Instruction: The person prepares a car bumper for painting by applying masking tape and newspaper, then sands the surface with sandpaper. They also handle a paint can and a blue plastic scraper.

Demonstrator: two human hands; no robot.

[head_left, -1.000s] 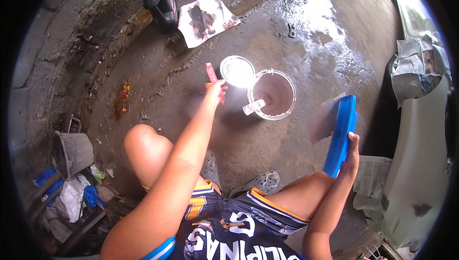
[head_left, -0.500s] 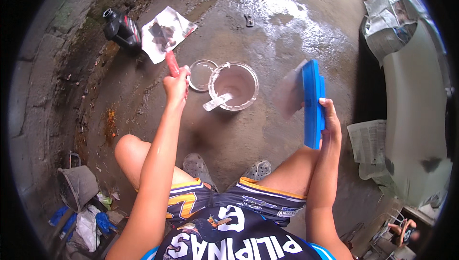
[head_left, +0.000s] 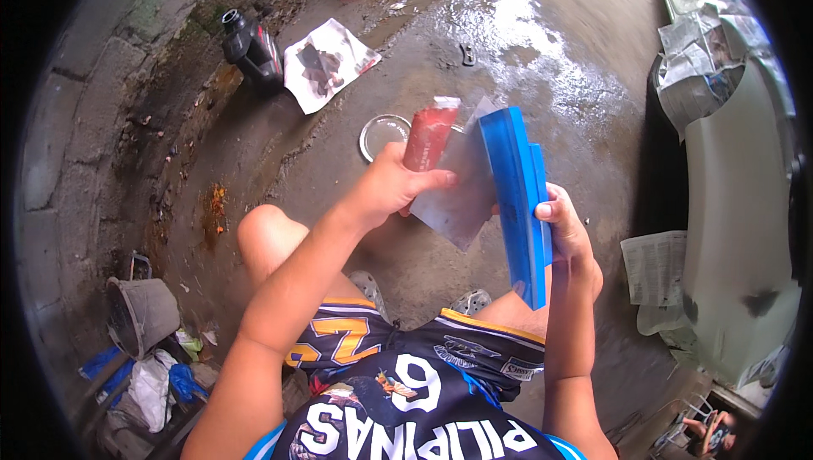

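Note:
My left hand [head_left: 394,185] is closed around a red squeeze tube [head_left: 430,134] with a white end, held upright over the floor. My thumb stretches across toward a greyish translucent sheet [head_left: 461,176]; whether it touches cannot be told. My right hand [head_left: 566,227] grips a long blue plastic block [head_left: 512,202] by its back, standing on edge. The sheet stands against the block's left side, and I cannot tell whether the two are joined. Behind the tube and sheet, a round clear lid [head_left: 366,140] lies on the wet concrete. The tub beside it is now hidden.
A black bottle [head_left: 254,54] stands beside a stained paper sheet [head_left: 326,71]. On the right is a pale car body panel [head_left: 732,231] with newspaper [head_left: 654,267] stuck on. A grey bucket [head_left: 144,316] leans at lower left. Another person [head_left: 720,433] shows at lower right.
My left hand has moved right and down from the paper sheet, bringing the red tube next to the translucent sheet. The right hand has brought the blue block left and lower, covering the tub.

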